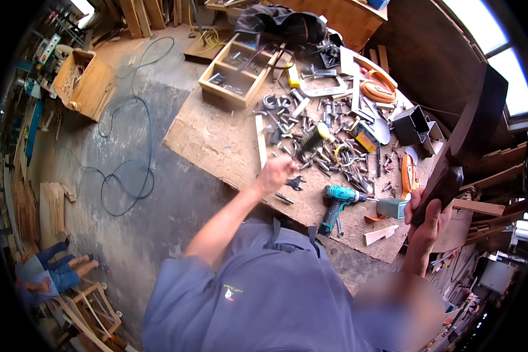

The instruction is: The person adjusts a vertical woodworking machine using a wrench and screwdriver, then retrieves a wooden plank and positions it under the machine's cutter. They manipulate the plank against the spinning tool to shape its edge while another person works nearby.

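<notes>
My left hand [277,175] is closed over the near part of the workbench [202,132], its fingers pinched together. Just beyond its fingertips is a blurred dark, brush-like piece with a yellowish end [314,138]; whether the fingers hold it, I cannot tell. My right hand [429,220] is wrapped round the brown lower end of a long, broad, dark blade-like piece [478,120], raised at the bench's right side. A teal and black cordless drill [337,205] lies at the near edge between my hands. Small black pliers-like pieces [295,183] lie close to my left hand.
Loose bolts and metal fittings [340,155] crowd the bench. A divided wooden box [240,67] stands at its far left, a C-clamp [325,88] behind the fittings. A green hose [149,141] loops on the floor. Another person [58,273] is at far left.
</notes>
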Tool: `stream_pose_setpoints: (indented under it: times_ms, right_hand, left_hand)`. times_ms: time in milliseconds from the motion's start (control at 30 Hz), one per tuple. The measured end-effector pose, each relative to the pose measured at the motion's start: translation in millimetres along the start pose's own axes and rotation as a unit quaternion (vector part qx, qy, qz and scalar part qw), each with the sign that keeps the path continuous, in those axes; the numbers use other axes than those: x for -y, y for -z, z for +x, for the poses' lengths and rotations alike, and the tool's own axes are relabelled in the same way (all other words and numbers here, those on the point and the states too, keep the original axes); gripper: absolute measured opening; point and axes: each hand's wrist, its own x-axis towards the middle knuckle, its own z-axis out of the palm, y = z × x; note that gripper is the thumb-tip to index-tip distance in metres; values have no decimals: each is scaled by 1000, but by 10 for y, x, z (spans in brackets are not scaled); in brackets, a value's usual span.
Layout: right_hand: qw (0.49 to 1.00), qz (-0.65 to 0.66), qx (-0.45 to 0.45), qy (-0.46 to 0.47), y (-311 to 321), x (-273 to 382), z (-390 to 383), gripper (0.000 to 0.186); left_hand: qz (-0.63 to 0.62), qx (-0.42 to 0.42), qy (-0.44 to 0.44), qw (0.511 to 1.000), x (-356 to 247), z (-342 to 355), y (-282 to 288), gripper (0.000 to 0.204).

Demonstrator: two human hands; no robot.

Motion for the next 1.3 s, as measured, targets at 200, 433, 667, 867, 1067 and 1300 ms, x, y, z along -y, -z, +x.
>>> stream_pose_setpoints:
  times_ms: [200, 433, 667, 867, 1067, 1300]
  right_hand:
    - [962, -242, -3, -127, 324, -1045, -83, 35]
    - [859, -460, -50, -220, 1026, -2716, -389, 50]
    - [635, -769, 40, 64, 453, -2540, -169, 39]
    - [795, -460, 379, 113, -1053, -2901, -1001, 35]
    - [752, -497, 427, 77, -1355, -3283, -1073, 21]
    - [862, -285, 365, -209, -1595, -2897, -267, 12]
  left_hand:
    - [-128, -130, 114, 977, 677, -23, 719, 30]
    - [-26, -35, 221, 974, 550, -849, 797, 43]
    - [-283, -149, 325, 890, 413, -1437, 563, 41]
    - [-325, -196, 319, 869, 166, -1625, 675, 38]
    - [-299, -232, 332, 864, -41, -2064, 922, 35]
    - [-288, -309, 358, 833, -70, -2613, 965, 35]
